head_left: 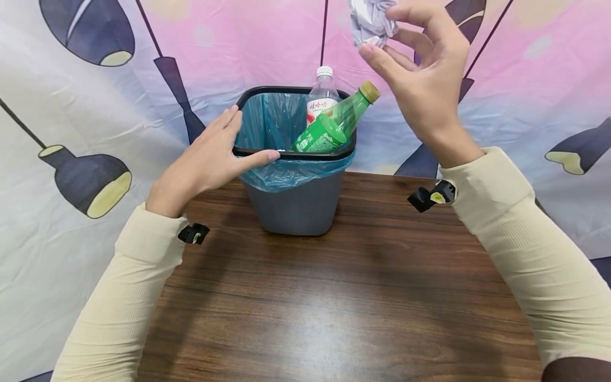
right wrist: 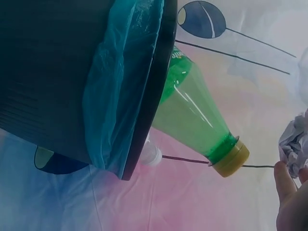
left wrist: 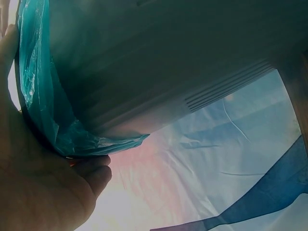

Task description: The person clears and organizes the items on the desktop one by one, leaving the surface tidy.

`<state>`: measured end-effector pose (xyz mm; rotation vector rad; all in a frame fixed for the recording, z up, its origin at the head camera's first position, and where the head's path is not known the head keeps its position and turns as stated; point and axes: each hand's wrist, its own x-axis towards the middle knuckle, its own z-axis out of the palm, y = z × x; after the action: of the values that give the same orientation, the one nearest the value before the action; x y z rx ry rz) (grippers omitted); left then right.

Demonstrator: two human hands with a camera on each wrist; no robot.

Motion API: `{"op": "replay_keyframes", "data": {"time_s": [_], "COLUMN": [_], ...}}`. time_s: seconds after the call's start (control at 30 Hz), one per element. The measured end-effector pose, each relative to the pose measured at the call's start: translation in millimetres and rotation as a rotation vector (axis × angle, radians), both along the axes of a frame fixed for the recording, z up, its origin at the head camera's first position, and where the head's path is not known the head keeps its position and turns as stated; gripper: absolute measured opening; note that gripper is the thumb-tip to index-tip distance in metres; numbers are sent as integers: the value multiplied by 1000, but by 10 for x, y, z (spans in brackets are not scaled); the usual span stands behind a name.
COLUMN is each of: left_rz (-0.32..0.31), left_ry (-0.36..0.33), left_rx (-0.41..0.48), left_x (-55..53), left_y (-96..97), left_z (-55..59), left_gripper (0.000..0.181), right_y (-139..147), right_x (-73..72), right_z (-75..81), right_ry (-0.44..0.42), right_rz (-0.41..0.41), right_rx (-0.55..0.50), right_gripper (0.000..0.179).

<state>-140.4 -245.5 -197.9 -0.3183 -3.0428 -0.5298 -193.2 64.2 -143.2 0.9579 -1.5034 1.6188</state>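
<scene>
My right hand [head_left: 427, 74] pinches a crumpled ball of white paper [head_left: 372, 24] between thumb and fingers, raised above and to the right of the trash bin [head_left: 296, 204]. The paper ball [right wrist: 294, 144] also shows at the right edge of the right wrist view. My left hand [head_left: 205, 151] rests on the bin's black rim at its left corner, fingers fairly straight and thumb along the front edge. A blue-green bag [head_left: 281, 175] lines the grey bin. Inside lean a green Sprite bottle [head_left: 334, 124] with a yellow cap and a clear bottle [head_left: 323, 95] with a white cap, both sticking above the rim.
The bin stands at the back of a dark brown wooden table [head_left: 305, 297]. Behind it hangs a pink, blue and white curtain [head_left: 267, 42] printed with dark lamps. Small black devices [head_left: 193, 233] sit at both sleeve cuffs.
</scene>
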Motion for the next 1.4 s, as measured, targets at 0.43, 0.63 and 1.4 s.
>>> {"op": "replay_keyframes", "data": {"time_s": [0.43,0.63,1.4], "left_rz": [-7,-8,-7], "left_ry": [3,10,8], "left_rx": [14,13,4], "left_x": [14,9,14], "left_y": [20,15,-1], "left_z": [1,1,-1], "left_gripper": [116,116,117], "right_y": [10,96,575], "right_x": [-11,-31,-141], "right_z": [-3,-3,-16], "right_ry": [22,41,-333], "right_rz": [-57,-63,-102], "right_rx": [100,110,-196], "right_gripper": [41,37,36]}}
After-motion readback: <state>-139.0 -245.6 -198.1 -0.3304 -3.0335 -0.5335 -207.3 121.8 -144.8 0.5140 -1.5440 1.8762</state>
